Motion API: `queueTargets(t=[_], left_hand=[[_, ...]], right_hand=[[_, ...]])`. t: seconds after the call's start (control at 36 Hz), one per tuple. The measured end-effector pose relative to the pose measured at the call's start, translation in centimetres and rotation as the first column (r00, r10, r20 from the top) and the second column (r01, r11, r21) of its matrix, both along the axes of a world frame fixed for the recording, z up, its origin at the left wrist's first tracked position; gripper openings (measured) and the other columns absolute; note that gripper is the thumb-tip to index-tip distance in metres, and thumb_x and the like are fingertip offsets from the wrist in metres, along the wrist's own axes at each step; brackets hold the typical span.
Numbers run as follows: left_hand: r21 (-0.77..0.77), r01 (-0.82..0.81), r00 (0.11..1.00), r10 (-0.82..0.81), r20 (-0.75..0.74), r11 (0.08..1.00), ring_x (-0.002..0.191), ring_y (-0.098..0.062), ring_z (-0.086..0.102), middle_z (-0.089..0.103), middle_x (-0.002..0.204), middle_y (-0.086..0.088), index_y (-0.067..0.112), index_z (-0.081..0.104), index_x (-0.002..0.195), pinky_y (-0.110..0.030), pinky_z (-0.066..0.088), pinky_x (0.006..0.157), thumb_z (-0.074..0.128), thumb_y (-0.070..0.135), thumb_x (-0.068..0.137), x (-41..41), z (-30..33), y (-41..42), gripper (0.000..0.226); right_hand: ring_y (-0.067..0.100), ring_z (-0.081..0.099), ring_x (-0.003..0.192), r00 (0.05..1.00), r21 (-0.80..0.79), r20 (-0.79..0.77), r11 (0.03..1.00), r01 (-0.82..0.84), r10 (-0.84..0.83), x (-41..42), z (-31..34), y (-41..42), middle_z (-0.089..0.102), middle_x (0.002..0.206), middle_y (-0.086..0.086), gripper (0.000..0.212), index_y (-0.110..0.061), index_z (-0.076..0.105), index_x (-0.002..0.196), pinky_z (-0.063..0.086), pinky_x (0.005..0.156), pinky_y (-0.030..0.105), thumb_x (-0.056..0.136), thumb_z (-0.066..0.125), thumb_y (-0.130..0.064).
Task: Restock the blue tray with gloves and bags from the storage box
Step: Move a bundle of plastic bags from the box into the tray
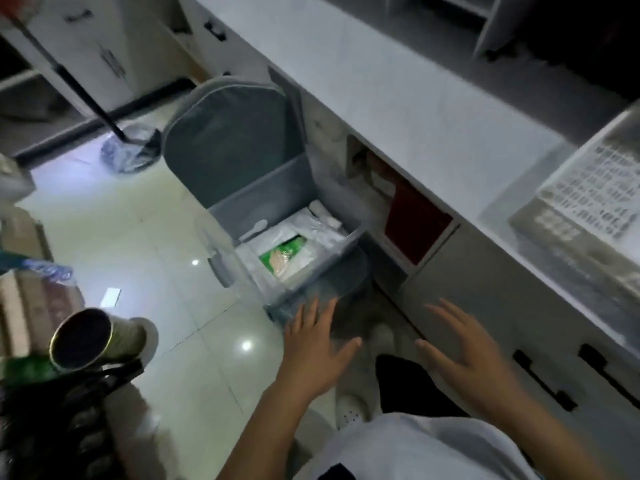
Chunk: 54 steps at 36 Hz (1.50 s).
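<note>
A grey-blue storage box stands on the floor against the counter, its lid flipped up behind it. Inside lie white plastic packs and a green-printed pack. My left hand hovers with fingers spread just at the box's near edge, holding nothing. A little to the right, my right hand is also open and empty, in front of the cabinet. No blue tray is visible.
A white counter runs along the right, with a perforated white basket on it and an open cubby holding red items below. A mop rests on the tiled floor. Cups and clutter sit at the left.
</note>
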<state>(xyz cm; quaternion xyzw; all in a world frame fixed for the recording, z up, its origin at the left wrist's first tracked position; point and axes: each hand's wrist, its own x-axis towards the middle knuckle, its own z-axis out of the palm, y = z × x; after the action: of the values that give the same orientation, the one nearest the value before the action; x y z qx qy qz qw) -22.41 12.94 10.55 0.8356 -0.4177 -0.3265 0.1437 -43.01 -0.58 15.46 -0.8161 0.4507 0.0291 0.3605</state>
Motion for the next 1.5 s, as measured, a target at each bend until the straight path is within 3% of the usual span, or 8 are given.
queueTargets(t=[0.14, 0.5, 0.64, 0.75, 0.89, 1.03, 1.19, 1.5], left_hand=[[0.047, -0.114, 0.989, 0.118, -0.090, 0.992, 0.151, -0.017, 0.003, 0.003, 0.165, 0.005, 0.041, 0.007, 0.154, -0.046, 0.014, 0.121, 0.047, 0.065, 0.090, 3.3, -1.4, 0.3, 0.079], [0.229, -0.379, 0.900, 0.415, -0.135, 0.897, 0.149, -0.018, 0.015, 0.014, 0.164, -0.003, 0.026, 0.024, 0.154, -0.031, 0.015, 0.118, 0.060, 0.046, 0.092, 18.2, -4.2, -7.5, 0.074], [0.269, -0.596, 0.697, 0.653, -0.295, 0.757, 0.128, -0.018, 0.045, 0.048, 0.134, 0.002, 0.017, 0.046, 0.142, -0.019, 0.029, 0.089, 0.067, 0.030, 0.088, 21.6, -9.3, -10.6, 0.059], [0.319, -0.642, 0.617, 0.717, -0.326, 0.697, 0.092, -0.007, 0.046, 0.048, 0.102, 0.009, 0.013, 0.059, 0.126, -0.017, 0.035, 0.062, 0.069, 0.022, 0.083, 22.8, -14.5, -11.2, 0.045], [0.433, -0.608, 0.592, 0.743, -0.312, 0.666, 0.104, -0.024, 0.059, 0.060, 0.125, -0.011, 0.008, 0.057, 0.125, -0.029, 0.045, 0.087, 0.070, 0.026, 0.080, 24.4, -21.2, -11.0, 0.050], [0.510, -0.609, 0.558, 0.785, -0.269, 0.607, 0.142, -0.032, 0.032, 0.025, 0.159, -0.013, 0.012, 0.026, 0.153, -0.044, 0.030, 0.115, 0.068, 0.027, 0.081, 26.8, -27.0, -11.3, 0.084], [0.504, -0.744, 0.384, 0.898, -0.215, 0.439, 0.149, -0.028, 0.018, 0.012, 0.162, -0.016, 0.009, 0.010, 0.155, -0.033, 0.018, 0.117, 0.062, 0.018, 0.086, 28.1, -30.8, -12.6, 0.088], [0.496, -0.752, 0.337, 0.899, -0.278, 0.435, 0.149, -0.028, 0.018, 0.002, 0.164, -0.006, 0.017, 0.009, 0.156, -0.044, 0.026, 0.116, 0.060, 0.017, 0.087, 26.7, -32.1, -12.7, 0.086]], right_hand=[[0.021, 0.023, 0.147, 0.959, 0.098, -0.163, 0.971, -0.217, 0.231, 6.5, -3.7, -3.7, 0.023, 0.162, 0.000, 0.068, -0.028, 0.034, 0.150, 0.024, 0.117, 0.043, 0.091, 0.053, -0.056], [0.024, 0.045, 0.133, 0.875, 0.213, -0.084, 0.867, -0.451, 0.476, 28.5, -9.5, -15.4, 0.048, 0.147, 0.004, 0.065, -0.019, 0.049, 0.141, 0.038, 0.108, 0.038, 0.083, 0.067, -0.042], [0.024, 0.047, 0.132, 0.793, 0.321, -0.120, 0.780, -0.538, 0.597, 33.4, -11.9, -17.6, 0.051, 0.145, 0.006, 0.065, -0.022, 0.050, 0.140, 0.038, 0.109, 0.035, 0.081, 0.072, -0.039], [0.022, 0.049, 0.130, 0.822, 0.327, -0.133, 0.808, -0.491, 0.554, 35.5, -14.9, -18.2, 0.054, 0.142, 0.004, 0.060, -0.023, 0.053, 0.136, 0.039, 0.106, 0.032, 0.081, 0.073, -0.036], [0.029, 0.045, 0.133, 0.776, 0.344, -0.327, 0.832, -0.435, 0.540, 37.3, -20.6, -18.5, 0.047, 0.147, 0.010, 0.070, -0.019, 0.045, 0.144, 0.041, 0.106, 0.039, 0.081, 0.071, -0.037], [0.040, 0.050, 0.125, 0.831, 0.285, -0.383, 0.908, -0.308, 0.403, 39.3, -26.3, -18.8, 0.050, 0.139, 0.022, 0.068, -0.011, 0.047, 0.139, 0.045, 0.100, 0.047, 0.081, 0.071, -0.038], [0.040, 0.048, 0.121, 0.814, 0.227, -0.490, 0.947, -0.227, 0.312, 42.3, -31.7, -20.5, 0.045, 0.135, 0.021, 0.061, -0.008, 0.043, 0.136, 0.045, 0.099, 0.045, 0.083, 0.066, -0.028], [0.041, 0.038, 0.130, 0.784, -0.019, -0.612, 0.989, -0.146, 0.104, 44.1, -36.1, -19.8, 0.041, 0.139, 0.021, 0.052, -0.006, 0.040, 0.132, 0.036, 0.105, 0.055, 0.087, 0.060, -0.020]])
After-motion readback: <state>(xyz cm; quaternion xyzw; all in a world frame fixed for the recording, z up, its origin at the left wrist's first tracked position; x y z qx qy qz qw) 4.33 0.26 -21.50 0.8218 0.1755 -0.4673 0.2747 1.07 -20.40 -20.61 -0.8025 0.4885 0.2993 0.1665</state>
